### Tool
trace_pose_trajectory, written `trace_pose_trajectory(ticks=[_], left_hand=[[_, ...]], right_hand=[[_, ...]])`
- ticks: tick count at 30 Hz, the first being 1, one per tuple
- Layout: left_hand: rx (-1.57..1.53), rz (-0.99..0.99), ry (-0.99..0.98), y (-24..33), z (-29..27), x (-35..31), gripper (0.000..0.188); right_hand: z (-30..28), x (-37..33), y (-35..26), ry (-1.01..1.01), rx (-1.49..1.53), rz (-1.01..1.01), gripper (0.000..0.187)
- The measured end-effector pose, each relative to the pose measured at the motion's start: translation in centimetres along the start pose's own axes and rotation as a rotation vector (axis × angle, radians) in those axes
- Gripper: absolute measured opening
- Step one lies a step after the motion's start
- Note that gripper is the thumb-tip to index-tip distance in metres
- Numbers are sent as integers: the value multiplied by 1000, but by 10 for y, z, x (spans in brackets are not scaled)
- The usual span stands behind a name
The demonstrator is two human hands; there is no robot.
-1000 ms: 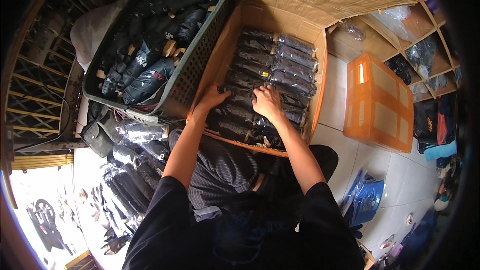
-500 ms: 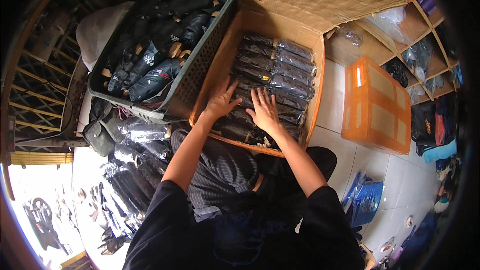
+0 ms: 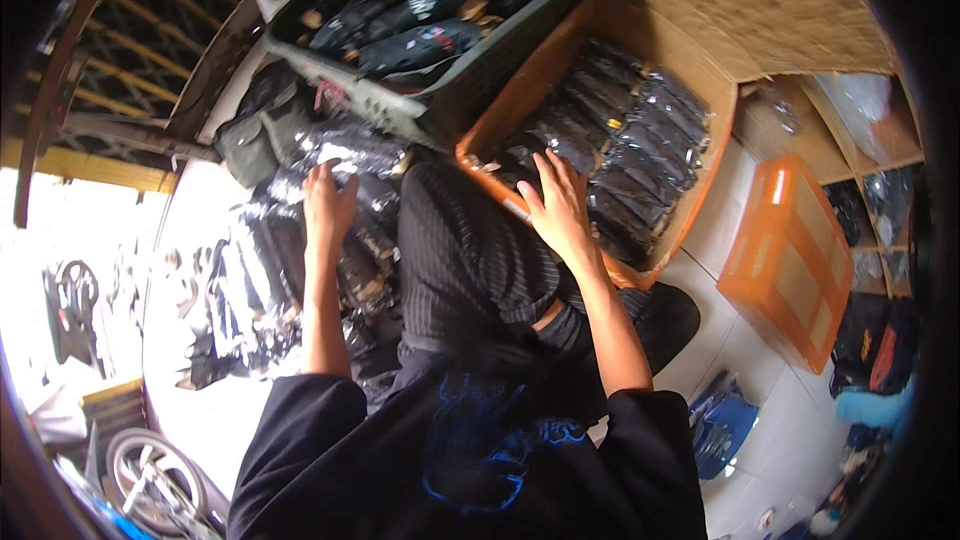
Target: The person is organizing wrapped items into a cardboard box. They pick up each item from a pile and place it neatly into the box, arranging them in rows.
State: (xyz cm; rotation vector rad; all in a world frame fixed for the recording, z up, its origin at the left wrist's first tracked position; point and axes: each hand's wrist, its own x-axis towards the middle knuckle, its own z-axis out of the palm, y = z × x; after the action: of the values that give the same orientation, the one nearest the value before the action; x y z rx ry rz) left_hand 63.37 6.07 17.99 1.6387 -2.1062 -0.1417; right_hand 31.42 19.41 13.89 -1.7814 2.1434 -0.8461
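My left hand [image 3: 328, 205] is over a pile of black, plastic-wrapped bundles [image 3: 262, 265] on the floor at my left. Its fingers are apart and nothing is in them; whether it touches the pile I cannot tell. My right hand [image 3: 558, 205], fingers spread, hovers at the near side of an open cardboard box [image 3: 478, 162] edged with orange tape. Inside the box, black bundles [image 3: 640, 175] in clear plastic lie in two rows; they look like folded umbrellas.
A dark green plastic basket [image 3: 440, 105] holds loose black folded umbrellas [image 3: 415, 48] with wooden handle ends. To the right stands an orange-taped carton [image 3: 785, 260]. Blue packages [image 3: 722, 430] lie on the tiled floor, and wooden shelves [image 3: 875, 135] hold bagged goods. A wheel [image 3: 155, 480] shows at lower left.
My left hand has moved from the box to the plastic-wrapped pile on the left. The right hand has drawn back toward the box's near edge. The view has turned left.
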Motion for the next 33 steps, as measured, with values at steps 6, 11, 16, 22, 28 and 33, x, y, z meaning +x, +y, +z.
trace_pose_trajectory(ticks=[6, 11, 16, 22, 28, 33], left_hand=[[-85, -164, -282, -53, 67, 38, 80], [84, -199, -563, -130, 112, 94, 69], [602, 323, -565, -62, 109, 89, 82], [620, 594, -511, -72, 102, 104, 84], [404, 627, -494, -76, 58, 96, 84], [418, 706, -457, -30, -4, 73, 76]], right_hand=[[22, -17, -48, 27, 40, -105, 48], [27, -35, -56, -25, 115, -157, 46], [5, -37, -34, -60, 321, 12, 47], [13, -41, -34, -26, 236, -66, 44], [10, -43, -36, -10, 272, -83, 45], [-3, -43, -53, 66, 338, -111, 50]])
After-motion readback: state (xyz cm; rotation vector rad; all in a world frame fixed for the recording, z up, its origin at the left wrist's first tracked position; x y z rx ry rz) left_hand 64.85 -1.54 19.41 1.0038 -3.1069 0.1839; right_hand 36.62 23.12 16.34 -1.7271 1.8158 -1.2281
